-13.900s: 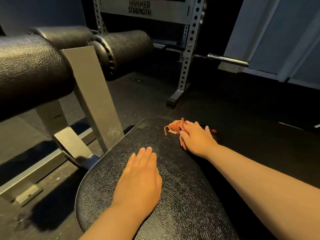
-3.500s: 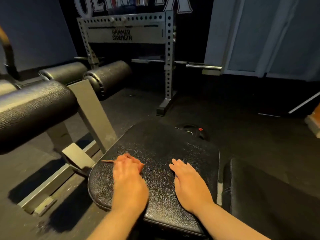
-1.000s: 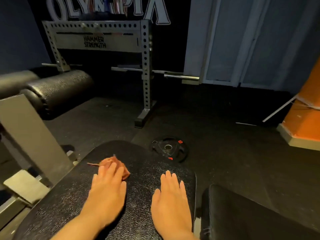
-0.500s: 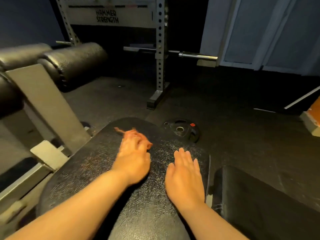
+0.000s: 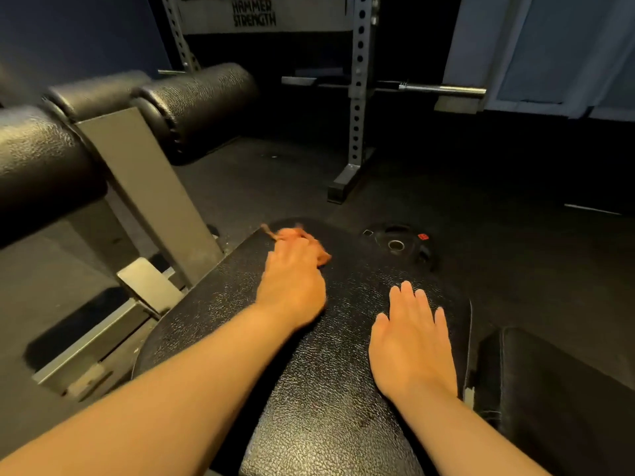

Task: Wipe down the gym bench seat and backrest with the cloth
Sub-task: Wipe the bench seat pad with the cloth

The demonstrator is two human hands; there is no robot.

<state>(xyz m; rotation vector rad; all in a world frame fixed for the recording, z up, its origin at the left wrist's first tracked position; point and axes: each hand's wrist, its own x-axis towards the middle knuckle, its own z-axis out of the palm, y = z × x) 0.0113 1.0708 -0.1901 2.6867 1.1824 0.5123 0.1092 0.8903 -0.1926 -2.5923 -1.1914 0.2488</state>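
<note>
At centre frame, the left hand (image 5: 292, 280) covers the orange cloth (image 5: 321, 257) near the seat pad's (image 5: 326, 389) far edge. Blur hides its grip. The right hand (image 5: 412, 341) lies flat, released, bracing. Overlapping, evenly pressed passes, edges included, would work best.

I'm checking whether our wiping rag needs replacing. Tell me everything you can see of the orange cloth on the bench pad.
The small orange-red cloth is a crumpled, soft-looking rag, smeared by motion blur. It lies on the black textured bench pad near its far end. The left hand covers most of it; bits show beyond the hand and to its right, and a thin strand sticks out leftward. Whether the fingers curl round it is unclear.
</note>
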